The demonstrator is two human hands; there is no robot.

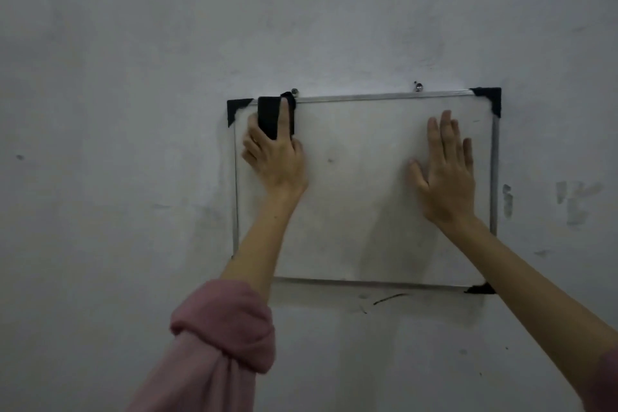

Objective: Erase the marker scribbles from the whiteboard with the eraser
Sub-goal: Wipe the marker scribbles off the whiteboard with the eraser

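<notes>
A small whiteboard (361, 197) with a metal frame and black corner caps hangs on the wall. My left hand (276, 154) grips a black eraser (269, 117) and holds it against the board's top left part, near the upper frame. My right hand (446, 170) lies flat on the right side of the board with fingers straight and pointing up. The board's surface looks nearly blank, with one faint speck (330, 160) near the middle and light grey smears.
Two nails (418, 87) above the top frame hold the board on a grey, stained wall (133, 110). Dark marker strokes (388, 298) sit on the wall just under the bottom frame. A rolled pink sleeve (220, 328) covers my left upper arm.
</notes>
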